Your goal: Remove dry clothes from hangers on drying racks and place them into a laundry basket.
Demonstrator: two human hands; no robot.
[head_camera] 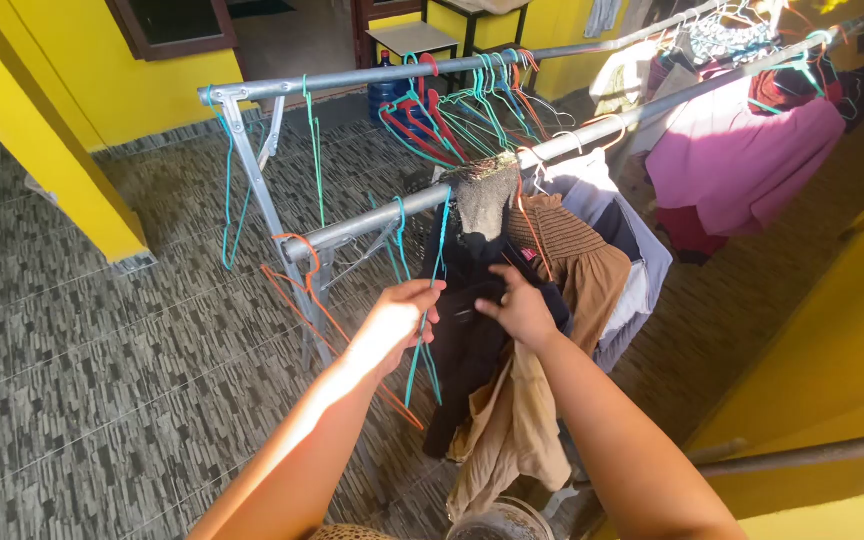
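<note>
- A yellow painted pillar point(47, 140) stands at the far left on the grey patterned tile floor point(102, 350).
- A grey metal drying rack point(352, 228) crosses the middle, with an orange wire hanger point(297, 262) hooked near its leg.
- The left hand point(400, 322) closes its grip around a teal plastic hanger point(422, 350) that dangles from the lower rail.
- Just to its right, touching it, hangs a dark navy garment point(467, 340) draped over that rail.
- The right hand point(520, 308) pinches the garment's upper front; its grip is narrow, fingers curled into the fabric.
- A brown smocked dress point(577, 262) hangs just beside it.
- Further right, a pink cloth point(742, 160) hangs on the rear rail.
</note>
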